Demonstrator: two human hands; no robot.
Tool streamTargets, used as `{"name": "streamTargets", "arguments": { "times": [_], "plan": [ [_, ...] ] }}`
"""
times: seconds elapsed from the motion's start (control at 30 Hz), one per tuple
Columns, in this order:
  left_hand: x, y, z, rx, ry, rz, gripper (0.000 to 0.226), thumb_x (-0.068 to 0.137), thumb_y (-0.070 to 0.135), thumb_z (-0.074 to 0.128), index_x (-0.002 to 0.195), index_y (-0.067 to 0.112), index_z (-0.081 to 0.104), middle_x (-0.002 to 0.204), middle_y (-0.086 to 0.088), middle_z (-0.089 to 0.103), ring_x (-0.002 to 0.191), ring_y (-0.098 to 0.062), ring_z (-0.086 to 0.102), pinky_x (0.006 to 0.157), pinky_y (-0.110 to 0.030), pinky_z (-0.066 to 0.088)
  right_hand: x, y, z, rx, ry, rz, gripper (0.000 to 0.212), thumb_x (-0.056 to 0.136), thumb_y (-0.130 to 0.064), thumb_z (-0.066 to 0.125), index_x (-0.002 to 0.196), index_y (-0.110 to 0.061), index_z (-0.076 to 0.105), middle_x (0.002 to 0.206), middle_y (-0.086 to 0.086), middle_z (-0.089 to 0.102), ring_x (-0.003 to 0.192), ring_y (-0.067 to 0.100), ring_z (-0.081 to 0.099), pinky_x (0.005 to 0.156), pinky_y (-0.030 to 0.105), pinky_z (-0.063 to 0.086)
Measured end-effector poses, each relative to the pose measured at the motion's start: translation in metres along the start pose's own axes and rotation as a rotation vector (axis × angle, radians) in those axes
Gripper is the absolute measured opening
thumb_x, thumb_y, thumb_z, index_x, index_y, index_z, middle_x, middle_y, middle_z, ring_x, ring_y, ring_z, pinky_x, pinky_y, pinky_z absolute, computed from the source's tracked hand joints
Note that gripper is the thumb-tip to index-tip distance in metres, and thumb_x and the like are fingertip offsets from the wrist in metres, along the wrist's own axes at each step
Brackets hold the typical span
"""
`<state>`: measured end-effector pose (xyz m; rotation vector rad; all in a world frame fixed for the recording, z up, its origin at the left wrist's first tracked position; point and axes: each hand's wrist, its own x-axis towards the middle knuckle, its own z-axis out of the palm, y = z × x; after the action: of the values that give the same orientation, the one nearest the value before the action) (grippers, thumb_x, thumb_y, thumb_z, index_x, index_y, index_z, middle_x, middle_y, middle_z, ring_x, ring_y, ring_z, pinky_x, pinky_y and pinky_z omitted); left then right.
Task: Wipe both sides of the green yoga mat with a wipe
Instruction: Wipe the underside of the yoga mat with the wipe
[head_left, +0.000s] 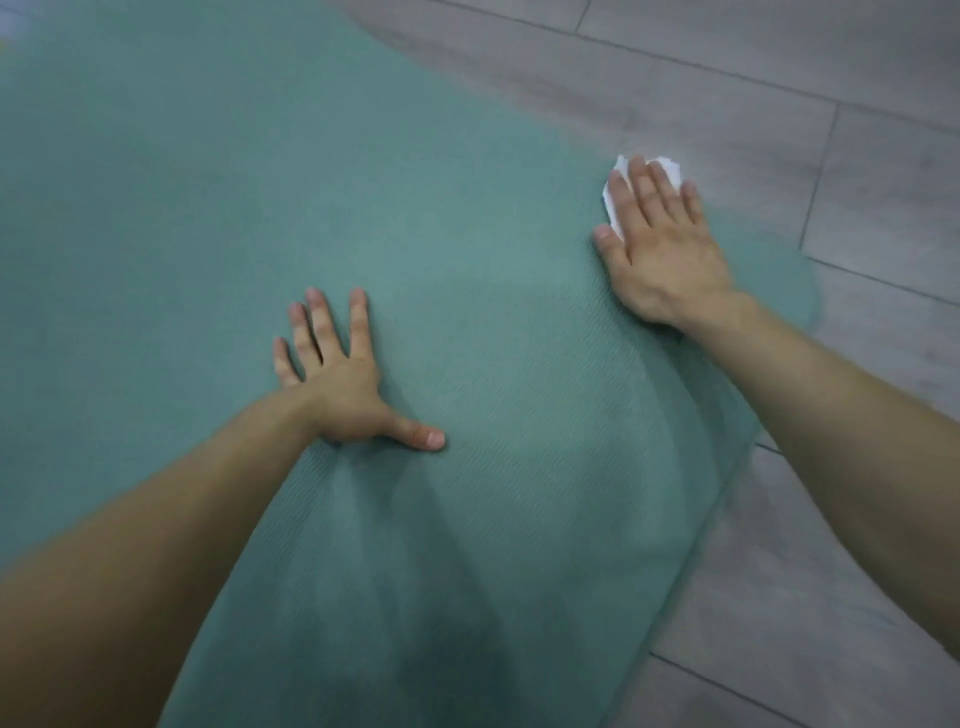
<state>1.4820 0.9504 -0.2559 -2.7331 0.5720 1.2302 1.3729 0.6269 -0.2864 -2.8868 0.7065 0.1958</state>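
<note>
The green yoga mat lies spread flat over the floor and fills most of the view. My left hand rests flat on its middle, fingers straight and spread. Near the mat's right edge my right hand presses flat on a white wipe, fingers straight. Only the wipe's edges show past the fingertips and beside the thumb; the rest is hidden under the palm.
Grey wood-look plank floor surrounds the mat at the top right and along the right side. The mat's right edge runs diagonally down toward the bottom of the view.
</note>
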Motion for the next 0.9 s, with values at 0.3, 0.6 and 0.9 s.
{"name": "streamTargets", "arguments": {
  "times": [0.3,0.6,0.9],
  "plan": [
    [-0.005,0.004,-0.002,-0.014,0.072,0.004,0.190,0.014,0.100,0.073,0.152,0.037,-0.041,0.163,-0.014,-0.044,0.152,-0.033,-0.039,0.125,-0.060,-0.015,-0.023,-0.142,0.027,-0.015,-0.032,-0.644,0.070,0.109,-0.052,0.015,0.170,-0.018,0.016,0.178,0.003,0.009,0.164,0.018,0.002,0.133,0.043,0.002],
    [0.008,-0.028,0.018,-0.074,0.328,0.124,0.174,0.019,0.112,0.049,0.161,0.042,-0.022,0.171,-0.004,-0.028,0.156,-0.020,-0.032,0.126,-0.055,-0.017,0.086,-0.090,-0.002,0.021,-0.023,-0.067,0.085,0.104,-0.068,0.014,0.170,-0.017,0.002,0.178,0.009,-0.007,0.164,0.023,-0.011,0.132,0.047,-0.008],
    [0.010,-0.030,0.017,-0.029,0.309,0.103,0.180,0.015,0.115,0.041,0.157,0.035,-0.035,0.166,-0.002,-0.041,0.153,-0.021,-0.039,0.125,-0.056,-0.019,0.015,-0.128,0.022,0.001,-0.001,-0.544,0.075,0.108,-0.060,0.018,0.170,-0.018,0.014,0.178,0.004,0.006,0.165,0.021,0.000,0.133,0.044,0.001]
  ]
}}
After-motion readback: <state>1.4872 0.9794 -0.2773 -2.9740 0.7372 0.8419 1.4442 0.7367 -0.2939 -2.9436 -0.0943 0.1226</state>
